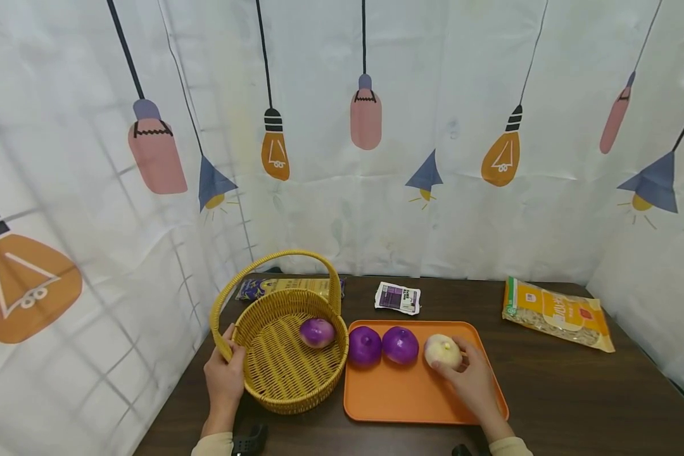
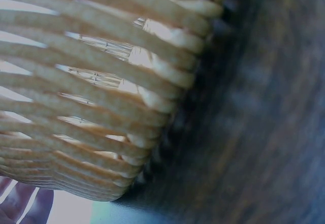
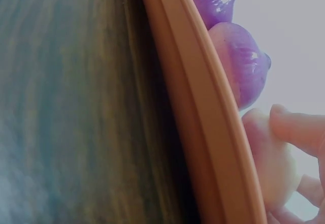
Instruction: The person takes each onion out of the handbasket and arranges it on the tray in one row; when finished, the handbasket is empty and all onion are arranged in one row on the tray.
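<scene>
My left hand [image 1: 225,370] grips the yellow wicker basket [image 1: 296,402] at its left side, where the arched handle meets the rim. Fingertips [image 2: 25,203] show past the weave in the left wrist view. One purple onion [image 1: 317,333] lies inside the basket, towards its right wall. On the orange tray [image 1: 399,405] two more purple onions [image 1: 365,346] sit side by side at the left. To their right, a pale onion [image 1: 440,349] is held between the thumb and fingers of my right hand [image 1: 472,377]. The right wrist view shows this pale onion [image 3: 269,158] low at the tray's edge.
Behind the basket lies a long blue and yellow packet [image 1: 296,286]. A small white and purple sachet [image 1: 397,298] is beyond the tray. A yellow bag [image 1: 558,315] lies at the right on the dark table [image 1: 576,399]. A printed curtain [image 1: 330,209] hangs behind the table.
</scene>
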A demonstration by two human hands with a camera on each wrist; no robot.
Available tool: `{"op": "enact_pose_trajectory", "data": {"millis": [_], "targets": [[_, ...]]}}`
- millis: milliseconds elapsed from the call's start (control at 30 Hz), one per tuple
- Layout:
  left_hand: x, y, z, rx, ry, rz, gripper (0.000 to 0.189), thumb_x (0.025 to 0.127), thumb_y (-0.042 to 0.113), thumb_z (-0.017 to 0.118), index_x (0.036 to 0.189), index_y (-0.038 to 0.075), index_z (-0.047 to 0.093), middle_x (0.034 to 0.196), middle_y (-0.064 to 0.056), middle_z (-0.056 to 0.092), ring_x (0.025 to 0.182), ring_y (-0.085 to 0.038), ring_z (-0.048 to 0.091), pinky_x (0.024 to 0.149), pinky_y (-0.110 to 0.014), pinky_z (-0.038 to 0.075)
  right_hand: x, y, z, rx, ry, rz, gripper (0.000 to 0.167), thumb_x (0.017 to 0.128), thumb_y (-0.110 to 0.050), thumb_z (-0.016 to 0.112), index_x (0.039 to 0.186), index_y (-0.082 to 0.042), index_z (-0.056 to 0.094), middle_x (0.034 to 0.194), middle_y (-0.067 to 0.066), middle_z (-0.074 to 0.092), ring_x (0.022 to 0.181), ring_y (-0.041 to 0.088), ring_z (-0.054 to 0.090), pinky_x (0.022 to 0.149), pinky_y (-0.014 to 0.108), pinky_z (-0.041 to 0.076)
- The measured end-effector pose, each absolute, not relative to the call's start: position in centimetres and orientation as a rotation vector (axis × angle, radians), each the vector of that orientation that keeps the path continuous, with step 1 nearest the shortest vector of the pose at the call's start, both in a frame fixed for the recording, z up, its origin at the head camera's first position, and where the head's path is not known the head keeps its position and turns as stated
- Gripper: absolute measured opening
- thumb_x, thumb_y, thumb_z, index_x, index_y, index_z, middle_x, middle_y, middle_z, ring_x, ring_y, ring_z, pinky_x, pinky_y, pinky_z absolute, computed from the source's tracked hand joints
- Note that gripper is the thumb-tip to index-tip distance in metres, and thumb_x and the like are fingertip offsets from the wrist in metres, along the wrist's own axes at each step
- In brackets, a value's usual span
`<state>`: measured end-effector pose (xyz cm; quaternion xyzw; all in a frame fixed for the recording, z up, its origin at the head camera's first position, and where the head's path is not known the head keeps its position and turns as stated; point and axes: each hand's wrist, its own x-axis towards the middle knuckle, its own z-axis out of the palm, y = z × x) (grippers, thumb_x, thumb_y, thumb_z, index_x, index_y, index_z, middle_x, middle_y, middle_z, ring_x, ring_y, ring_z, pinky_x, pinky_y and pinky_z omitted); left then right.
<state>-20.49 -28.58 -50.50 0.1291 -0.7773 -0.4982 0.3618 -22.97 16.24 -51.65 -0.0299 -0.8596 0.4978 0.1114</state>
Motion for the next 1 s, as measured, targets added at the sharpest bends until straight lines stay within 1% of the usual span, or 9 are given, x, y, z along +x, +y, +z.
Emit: {"op": "enact_pose_trajectory", "data": {"millis": [133, 233, 267, 400, 467, 533, 667, 900, 1000], "targets": [[-20.49, -28.54, -50.43, 0.338, -2.000, -1.282, 0.033, 0.093, 0.004, 0.056, 0.124, 0.008, 0.067, 0.122, -0.012, 0.066, 0.039, -0.005, 0.024, 0.040, -0.025, 0.027, -22.98, 16.19, -51.65, -0.093, -2.537, 1.461, 0.076, 0.080, -0.030, 0.082, 0.140, 0.002, 0.046, 0.128, 0.023, 0.048, 0.111, 0.037, 0.054, 0.093, 0.050, 0.047], [-20.54, -28.54, -50.36, 0.346, -2.002, -1.286, 0.029, 0.093, 0.005, 0.056, 0.119, 0.007, 0.069, 0.103, -0.014, 0.067, 0.040, -0.006, 0.025, 0.041, -0.025, 0.027, -23.01, 16.13, -51.66, -0.109, -2.544, 1.463, 0.076, 0.081, -0.030, 0.081, 0.141, 0.000, 0.045, 0.129, 0.022, 0.046, 0.112, 0.037, 0.053, 0.093, 0.048, 0.047], [-20.57, -28.56, -50.36, 0.343, -2.001, -1.287, 0.028, 0.093, 0.005, 0.056, 0.118, 0.006, 0.069, 0.108, -0.015, 0.068, 0.040, -0.005, 0.025, 0.041, -0.024, 0.027, -23.03, 16.11, -51.67, -0.113, -2.543, 1.465, 0.076, 0.081, -0.030, 0.081, 0.141, 0.000, 0.045, 0.130, 0.022, 0.046, 0.111, 0.037, 0.054, 0.092, 0.048, 0.048], [-20.57, -28.55, -50.31, 0.346, -2.005, -1.277, 0.027, 0.093, 0.006, 0.056, 0.118, 0.006, 0.069, 0.111, -0.014, 0.068, 0.042, -0.006, 0.028, 0.042, -0.024, 0.028, -23.20, 16.01, -51.77, -0.129, -2.532, 1.482, 0.076, 0.081, -0.031, 0.081, 0.141, -0.001, 0.045, 0.135, 0.021, 0.047, 0.111, 0.036, 0.057, 0.088, 0.043, 0.050], [-20.51, -28.53, -50.32, 0.348, -2.007, -1.270, 0.028, 0.093, 0.006, 0.057, 0.119, 0.005, 0.069, 0.126, -0.012, 0.065, 0.043, -0.007, 0.029, 0.043, -0.024, 0.029, -23.36, 15.92, -51.86, -0.127, -2.513, 1.501, 0.076, 0.081, -0.029, 0.081, 0.141, 0.000, 0.045, 0.137, 0.021, 0.049, 0.110, 0.036, 0.059, 0.086, 0.041, 0.052], [-20.48, -28.51, -50.36, 0.348, -2.012, -1.263, 0.029, 0.093, 0.005, 0.057, 0.119, 0.005, 0.068, 0.134, -0.011, 0.061, 0.043, -0.007, 0.030, 0.044, -0.024, 0.029, -23.51, 15.82, -51.92, -0.124, -2.499, 1.509, 0.075, 0.081, -0.028, 0.081, 0.140, 0.000, 0.046, 0.138, 0.021, 0.050, 0.110, 0.036, 0.060, 0.085, 0.040, 0.053], [-20.49, -28.49, -50.40, 0.350, -2.013, -1.261, 0.028, 0.093, 0.005, 0.057, 0.117, 0.004, 0.069, 0.136, -0.009, 0.059, 0.044, -0.006, 0.029, 0.045, -0.023, 0.028, -23.68, 15.66, -51.96, -0.115, -2.478, 1.526, 0.073, 0.082, -0.027, 0.080, 0.140, 0.001, 0.046, 0.139, 0.021, 0.050, 0.111, 0.038, 0.061, 0.085, 0.041, 0.053], [-20.56, -28.59, -50.55, 0.353, -2.019, -1.256, 0.027, 0.093, 0.005, 0.057, 0.117, 0.004, 0.069, 0.137, -0.007, 0.058, 0.044, -0.006, 0.027, 0.045, -0.024, 0.028, -23.56, 15.53, -51.92, -0.135, -2.489, 1.533, 0.075, 0.082, -0.032, 0.079, 0.141, 0.000, 0.045, 0.139, 0.020, 0.050, 0.111, 0.036, 0.060, 0.086, 0.041, 0.052], [-20.57, -28.63, -50.58, 0.354, -2.020, -1.252, 0.024, 0.093, 0.005, 0.057, 0.113, 0.004, 0.070, 0.137, -0.006, 0.058, 0.044, -0.006, 0.027, 0.045, -0.024, 0.028, -23.49, 15.54, -51.90, -0.135, -2.491, 1.545, 0.076, 0.082, -0.033, 0.079, 0.141, 0.000, 0.045, 0.139, 0.021, 0.050, 0.112, 0.036, 0.060, 0.087, 0.040, 0.052]]}}
